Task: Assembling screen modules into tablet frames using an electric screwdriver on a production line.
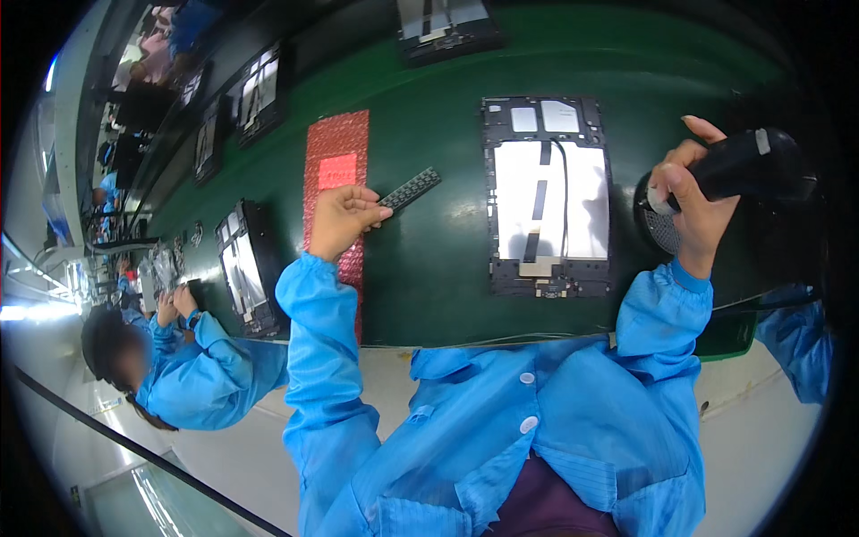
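My left hand (343, 219) pinches the near end of a narrow dark grey strip part (410, 190), held just above the green belt (429, 268). My right hand (691, 201) grips a black handheld tool (752, 166) at the right, over a round black mesh-faced holder (660, 228). Between my hands lies an open tablet back frame (548, 197), with white panels, a black cable and a dark border, flat on the belt.
A red bubble-wrap sheet (337, 157) lies under my left hand. More open tablet frames (249, 268) sit along the belt to the left and at the top (447, 27). A co-worker in a blue coat (206, 367) works at the left.
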The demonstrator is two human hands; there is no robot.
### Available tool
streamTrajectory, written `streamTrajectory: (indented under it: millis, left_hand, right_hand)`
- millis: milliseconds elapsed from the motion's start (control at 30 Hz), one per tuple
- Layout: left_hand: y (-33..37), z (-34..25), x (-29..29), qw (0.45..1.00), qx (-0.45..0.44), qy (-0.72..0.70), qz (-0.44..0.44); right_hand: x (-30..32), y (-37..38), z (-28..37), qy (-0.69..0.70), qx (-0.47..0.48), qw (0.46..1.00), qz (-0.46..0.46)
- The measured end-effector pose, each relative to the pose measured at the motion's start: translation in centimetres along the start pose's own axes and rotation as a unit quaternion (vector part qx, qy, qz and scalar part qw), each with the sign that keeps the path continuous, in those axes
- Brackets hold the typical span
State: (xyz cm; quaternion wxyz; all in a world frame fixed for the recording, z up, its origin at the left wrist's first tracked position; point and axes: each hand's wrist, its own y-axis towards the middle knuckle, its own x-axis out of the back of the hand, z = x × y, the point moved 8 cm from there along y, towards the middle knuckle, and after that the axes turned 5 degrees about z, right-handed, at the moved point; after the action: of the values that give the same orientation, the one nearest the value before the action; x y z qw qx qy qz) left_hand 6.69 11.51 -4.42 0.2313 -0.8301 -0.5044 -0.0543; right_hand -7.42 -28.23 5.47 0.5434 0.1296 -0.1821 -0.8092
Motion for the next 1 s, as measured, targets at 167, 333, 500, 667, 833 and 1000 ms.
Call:
streamTrajectory:
  millis: [167, 333, 500, 667, 833, 1000]
  left_hand:
    - [0.3, 0.9, -0.4, 0.99, 0.087, 0.11, 0.019]
    - [-0.1, 1.3, 0.2, 0.992, -0.007, 0.123, -0.031]
    - [-1.4, -1.8, -1.4, 0.966, -0.096, 0.231, -0.071]
    - [-6.9, -8.8, -11.1, 0.856, -0.417, 0.281, -0.12]
    - [-9.1, -10.4, -21.0, 0.828, -0.535, 0.171, 0.006]
    - [-9.0, -10.4, -22.6, 0.839, -0.529, 0.126, -0.009]
  right_hand:
    - [1.0, 0.3, 1.1, 0.001, -0.003, 1.0, -0.025]
    - [4.8, 0.7, 0.5, -0.004, 0.05, 0.997, -0.064]
    - [7.3, 0.0, -0.9, 0.046, 0.059, 0.991, -0.112]
    - [6.3, 0.5, -1.9, 0.008, 0.021, 0.994, -0.109]
    - [5.6, 0.9, -2.7, -0.028, 0.016, 0.995, -0.097]
    - [5.3, 1.1, -2.9, -0.069, 0.027, 0.994, -0.079]
